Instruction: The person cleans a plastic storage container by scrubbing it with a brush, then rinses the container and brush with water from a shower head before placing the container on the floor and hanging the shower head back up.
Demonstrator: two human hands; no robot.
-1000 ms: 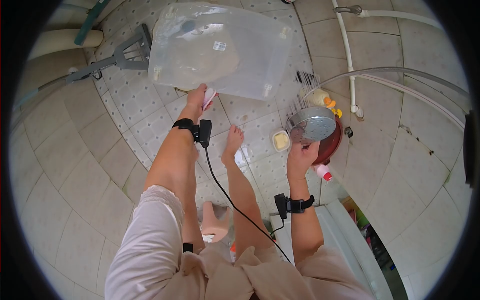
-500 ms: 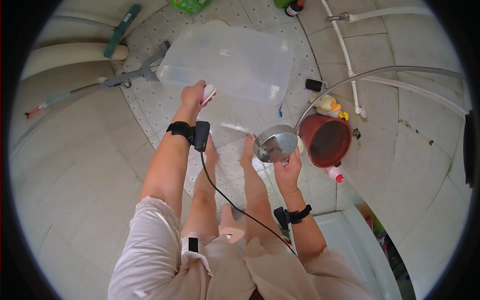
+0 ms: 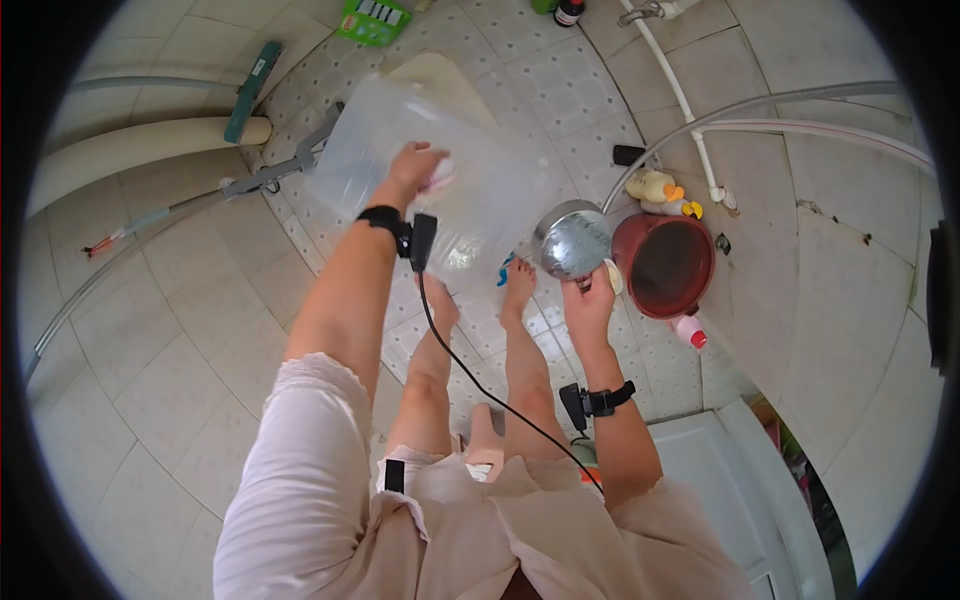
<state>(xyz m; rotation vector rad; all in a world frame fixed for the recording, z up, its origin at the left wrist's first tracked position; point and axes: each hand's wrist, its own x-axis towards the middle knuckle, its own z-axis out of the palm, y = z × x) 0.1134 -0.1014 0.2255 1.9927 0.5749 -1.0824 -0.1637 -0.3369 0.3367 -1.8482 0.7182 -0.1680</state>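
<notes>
My left hand [image 3: 413,168] is closed on a small pink-and-white scrub brush [image 3: 440,177], its bristles hidden. The brush is over the translucent plastic storage box [image 3: 355,135], apparently against its surface. The box is tilted on the floor in front of my feet. My right hand [image 3: 590,308] grips the handle of a round chrome shower head [image 3: 572,240], held to the right of the box. Whether water runs from it I cannot tell.
A reddish-brown bucket [image 3: 707,260] stands on the right, near bottles with yellow caps [image 3: 655,187] and a pink bottle [image 3: 688,331]. The shower hose [image 3: 740,108] arcs to the right wall. A grey-handled mop [image 3: 270,178] leans on the left; a green packet [image 3: 373,20] lies behind.
My left hand has moved the brush from the box's near edge onto the box. The box has shifted and tilted. The shower head has moved slightly right and up.
</notes>
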